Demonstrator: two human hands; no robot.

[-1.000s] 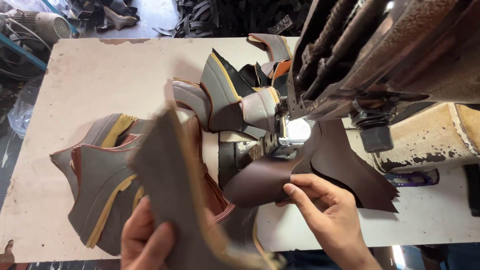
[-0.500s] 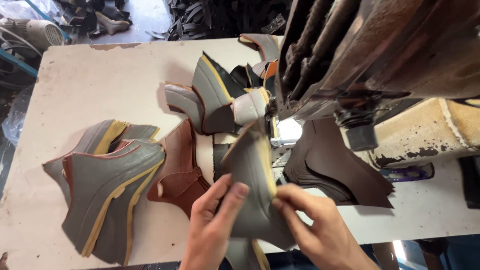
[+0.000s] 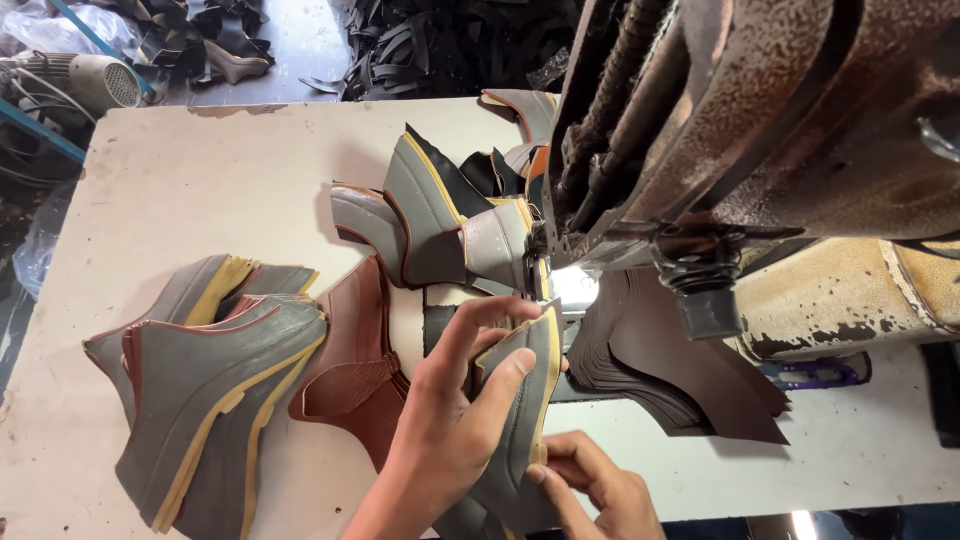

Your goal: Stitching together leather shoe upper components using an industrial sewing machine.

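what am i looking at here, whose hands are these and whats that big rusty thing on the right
The picture comes from a camera worn on a person's head, looking down at their own two bare hands over a pale worktable. The rusty bulk at the upper right is a heavy sewing machine, seen from above, with a small light glowing under it.

The left hand and right hand together hold a grey leather piece with a yellow edge, tilted up near the machine.

On the table lie cut leather pieces: a stack of grey and yellow ones at the left, a reddish-brown piece beside it, a dark brown stack under the machine, and more grey pieces behind the hands.
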